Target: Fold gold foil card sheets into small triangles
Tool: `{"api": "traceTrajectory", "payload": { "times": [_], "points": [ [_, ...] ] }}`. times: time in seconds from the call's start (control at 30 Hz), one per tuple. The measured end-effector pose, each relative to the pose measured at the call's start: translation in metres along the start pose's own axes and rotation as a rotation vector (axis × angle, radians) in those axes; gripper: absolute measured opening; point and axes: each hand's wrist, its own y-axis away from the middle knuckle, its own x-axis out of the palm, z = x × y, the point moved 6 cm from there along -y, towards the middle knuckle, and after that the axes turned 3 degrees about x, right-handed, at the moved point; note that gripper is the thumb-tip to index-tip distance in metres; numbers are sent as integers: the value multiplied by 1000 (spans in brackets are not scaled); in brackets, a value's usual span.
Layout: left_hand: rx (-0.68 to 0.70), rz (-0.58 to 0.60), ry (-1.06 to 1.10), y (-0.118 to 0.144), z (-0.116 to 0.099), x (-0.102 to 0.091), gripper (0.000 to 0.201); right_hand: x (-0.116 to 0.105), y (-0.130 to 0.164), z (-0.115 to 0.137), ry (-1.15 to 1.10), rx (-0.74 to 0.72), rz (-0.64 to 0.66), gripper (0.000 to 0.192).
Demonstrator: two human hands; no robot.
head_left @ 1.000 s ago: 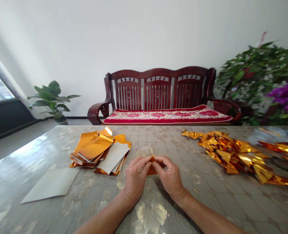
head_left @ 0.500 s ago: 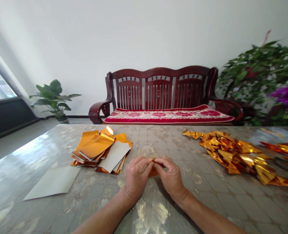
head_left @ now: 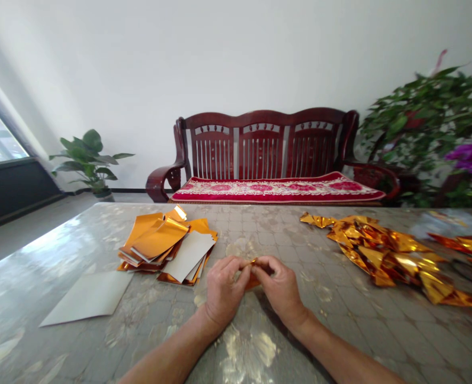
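Between my two hands is a small piece of gold foil paper (head_left: 253,281), mostly hidden by the fingers. My left hand (head_left: 226,285) pinches its upper edge with thumb and forefinger. From the other side my right hand (head_left: 279,282) pinches the same edge, its fingertips close to the left ones. To the left lies a loose stack of gold foil sheets (head_left: 159,234), some with the pale side up. One pale sheet (head_left: 89,297) rests flat nearer the left edge. Folded gold foil pieces (head_left: 380,248) lie in a heap on the right.
The table (head_left: 236,346) has a patterned, glossy cover. At its right side are a clear plastic bag (head_left: 439,221) and a dark looped object (head_left: 465,271). Beyond stands a wooden bench (head_left: 260,144) with a red cushion, between potted plants (head_left: 87,160).
Both hands keep their pinch on the foil paper. The right fingers have shifted slightly, and a little more shiny foil shows between the fingertips. The view has moved a touch.
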Motion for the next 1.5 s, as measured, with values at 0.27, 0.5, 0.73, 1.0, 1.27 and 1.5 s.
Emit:
{"api": "traceTrajectory", "payload": {
  "times": [0.27, 0.5, 0.73, 1.0, 1.27, 1.5],
  "points": [
    [-167, 87, 89, 0, 14, 9, 15, -1, -3, 4, -37, -10, 7, 17],
    [-381, 105, 271, 4, 17, 16, 16, -3, -3, 6, -82, 57, 31, 18],
    [-415, 157, 260, 4, 17, 19, 17, -3, -5, 0, -123, 109, 31, 21],
    [-294, 240, 175, 1, 21, 17, 23, -2, -7, 1, -96, 76, 59, 17],
    [-215, 228, 112, 2, 12, 16, 22, -3, -7, 5, -109, 86, 58, 25],
    [-227, 325, 118, 3, 19, 19, 30, -3, -12, -13, -297, 253, 148, 45]
  ]
}}
